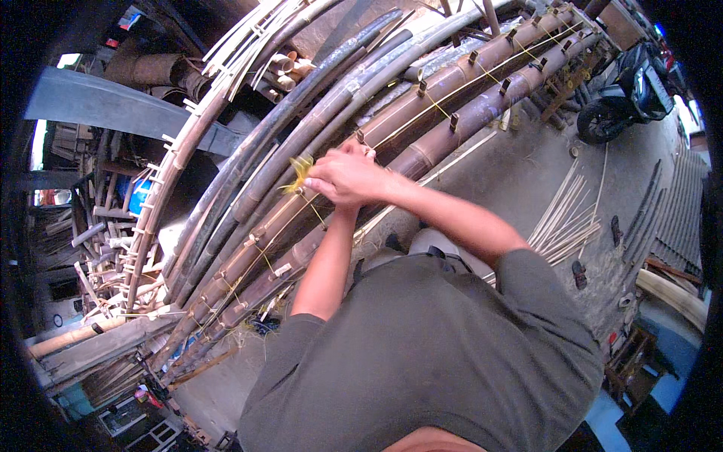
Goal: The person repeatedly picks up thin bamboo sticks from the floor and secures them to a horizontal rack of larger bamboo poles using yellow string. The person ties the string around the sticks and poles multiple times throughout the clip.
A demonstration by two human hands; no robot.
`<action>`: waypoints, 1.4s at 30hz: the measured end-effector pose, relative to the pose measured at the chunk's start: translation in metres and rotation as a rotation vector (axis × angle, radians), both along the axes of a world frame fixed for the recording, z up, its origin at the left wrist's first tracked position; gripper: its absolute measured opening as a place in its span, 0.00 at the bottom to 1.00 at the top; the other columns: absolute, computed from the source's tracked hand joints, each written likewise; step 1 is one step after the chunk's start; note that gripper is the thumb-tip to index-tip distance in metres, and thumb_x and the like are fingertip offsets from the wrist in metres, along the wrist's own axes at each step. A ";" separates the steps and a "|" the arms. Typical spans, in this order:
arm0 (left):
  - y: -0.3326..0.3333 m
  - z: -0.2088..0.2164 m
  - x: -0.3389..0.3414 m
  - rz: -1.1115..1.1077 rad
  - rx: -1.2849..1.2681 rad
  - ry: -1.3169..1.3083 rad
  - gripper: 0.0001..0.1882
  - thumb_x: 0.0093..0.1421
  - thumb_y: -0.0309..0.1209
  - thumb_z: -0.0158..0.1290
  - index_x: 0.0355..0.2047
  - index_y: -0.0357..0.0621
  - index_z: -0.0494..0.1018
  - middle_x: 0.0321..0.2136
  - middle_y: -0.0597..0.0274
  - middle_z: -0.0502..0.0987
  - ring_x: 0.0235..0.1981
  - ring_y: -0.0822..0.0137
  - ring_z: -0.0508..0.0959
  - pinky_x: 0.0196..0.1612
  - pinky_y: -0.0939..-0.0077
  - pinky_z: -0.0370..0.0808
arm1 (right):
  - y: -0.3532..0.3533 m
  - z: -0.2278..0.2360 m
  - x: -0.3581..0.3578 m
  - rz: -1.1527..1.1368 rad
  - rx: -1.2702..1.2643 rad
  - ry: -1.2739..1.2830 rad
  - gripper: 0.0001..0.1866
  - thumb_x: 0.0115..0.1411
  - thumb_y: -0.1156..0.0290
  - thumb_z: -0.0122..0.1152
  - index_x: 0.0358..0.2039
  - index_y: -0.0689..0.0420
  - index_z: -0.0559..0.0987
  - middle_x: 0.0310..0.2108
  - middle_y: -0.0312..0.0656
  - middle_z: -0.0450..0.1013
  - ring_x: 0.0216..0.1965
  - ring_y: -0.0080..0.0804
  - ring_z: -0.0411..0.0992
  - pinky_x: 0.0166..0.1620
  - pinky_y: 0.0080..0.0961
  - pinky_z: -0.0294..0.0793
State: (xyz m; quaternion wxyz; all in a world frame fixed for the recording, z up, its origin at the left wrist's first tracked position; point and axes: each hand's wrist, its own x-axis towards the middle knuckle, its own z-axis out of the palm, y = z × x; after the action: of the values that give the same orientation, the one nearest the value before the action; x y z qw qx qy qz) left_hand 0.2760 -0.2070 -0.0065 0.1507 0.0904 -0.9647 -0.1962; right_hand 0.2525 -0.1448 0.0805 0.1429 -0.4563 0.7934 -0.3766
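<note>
Both my hands meet over the long brown bamboo pole point(407, 109) in front of me. My right hand point(354, 177) is closed, its thumb and fingers pinching a tuft of yellow string point(298, 175) whose loose ends stick out to the left. My left hand point(347, 200) is mostly behind the right one, so its fingers are hidden. Short dark pegs point(454, 122) stand up from this pole and from a second bamboo pole point(422, 153) running alongside on my nearer side. Thin yellow string point(265, 260) crosses between the poles at several places.
Beyond lie more long poles point(331, 105) and a curved pole with light pegs point(154, 200). On the right, thin bamboo strips point(565, 218) lie on the floor, with a parked motorbike point(629, 94) farther back. Corrugated sheeting point(678, 203) stands at the far right.
</note>
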 end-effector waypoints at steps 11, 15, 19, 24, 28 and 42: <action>-0.014 -0.015 0.008 0.243 0.305 -0.252 0.20 0.65 0.47 0.40 0.43 0.51 0.77 0.35 0.43 0.78 0.40 0.42 0.77 0.43 0.49 0.71 | 0.071 0.017 -0.064 0.500 -0.088 -0.518 0.17 0.64 0.60 0.50 0.24 0.60 0.74 0.23 0.39 0.70 0.24 0.25 0.65 0.30 0.28 0.69; -0.011 -0.009 0.000 0.154 0.328 -0.137 0.17 0.64 0.44 0.44 0.38 0.47 0.77 0.31 0.46 0.79 0.35 0.48 0.79 0.38 0.57 0.73 | 0.122 -0.110 0.016 0.340 0.199 0.061 0.23 0.63 0.59 0.48 0.18 0.62 0.76 0.18 0.56 0.71 0.23 0.56 0.72 0.32 0.50 0.70; -0.012 0.031 -0.031 0.073 0.647 0.095 0.14 0.66 0.32 0.46 0.34 0.35 0.78 0.20 0.62 0.77 0.26 0.75 0.76 0.34 0.78 0.73 | 0.104 -0.089 0.022 0.294 0.088 -0.418 0.21 0.59 0.59 0.51 0.17 0.61 0.76 0.18 0.55 0.71 0.22 0.54 0.71 0.31 0.47 0.70; -0.077 -0.003 -0.104 0.135 0.169 0.390 0.14 0.62 0.34 0.45 0.35 0.40 0.77 0.25 0.45 0.77 0.29 0.49 0.79 0.33 0.58 0.74 | 0.120 -0.124 0.039 0.296 0.200 0.263 0.14 0.47 0.61 0.57 0.15 0.58 0.77 0.18 0.46 0.74 0.23 0.43 0.74 0.39 0.36 0.73; -0.091 -0.033 -0.094 0.192 0.174 -0.116 0.15 0.62 0.36 0.44 0.38 0.41 0.77 0.35 0.41 0.78 0.39 0.43 0.78 0.43 0.55 0.73 | 0.117 -0.156 0.066 0.069 0.257 0.428 0.16 0.48 0.61 0.59 0.34 0.59 0.78 0.33 0.49 0.76 0.33 0.43 0.76 0.41 0.37 0.73; -0.139 -0.012 0.168 0.052 0.211 -0.294 0.19 0.60 0.40 0.50 0.50 0.47 0.70 0.43 0.50 0.78 0.47 0.50 0.76 0.52 0.47 0.61 | 0.038 -0.160 0.229 -0.475 -0.266 -0.448 0.16 0.65 0.60 0.47 0.33 0.61 0.73 0.24 0.55 0.71 0.25 0.49 0.70 0.31 0.40 0.68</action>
State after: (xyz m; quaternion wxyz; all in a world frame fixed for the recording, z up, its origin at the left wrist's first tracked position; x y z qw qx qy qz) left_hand 0.4439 -0.3463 -0.0185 0.0027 0.1584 -0.9476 -0.2773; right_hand 0.4812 -0.1066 -0.0794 0.1610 -0.1795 0.7706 -0.5900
